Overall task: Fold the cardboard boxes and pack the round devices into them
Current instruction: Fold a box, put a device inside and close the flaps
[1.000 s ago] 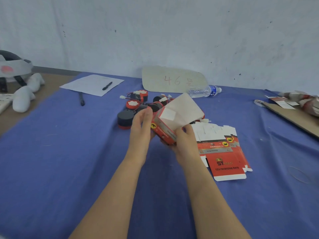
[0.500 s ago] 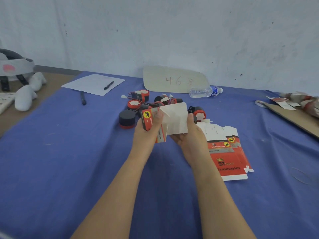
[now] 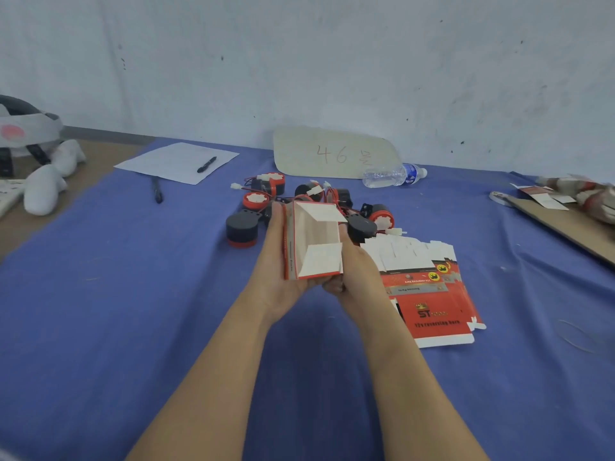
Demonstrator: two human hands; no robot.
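— Both hands hover over the blue desk (image 3: 133, 311) with the half-formed box (image 3: 316, 241) between them. The left hand (image 3: 276, 261) lies with straight fingers flat along its left wall. The right hand (image 3: 357, 271) grips the other side, thumb up the right wall and fingers curled under the near edge.

— What about the stack of flat cartons (image 3: 429, 294) beside the right wrist?

— The print looks glossy and probably slippery, so I'd lift one off by an edge.

— And the box itself?

— It's light, I'd judge, and made of thin card. That makes it stiff along the creases but easily dented across a panel. Hold it by opposite walls near the corners.

— The round devices (image 3: 241, 227)?

— They're hard black-and-red plastic, lying just behind the box, and likely heavier than the card. Take one round its body.

— Anything to avoid?

— The loose white flaps (image 3: 324, 212), which would bend if pulled. Also the small white plugs (image 3: 236, 186), which could snag.
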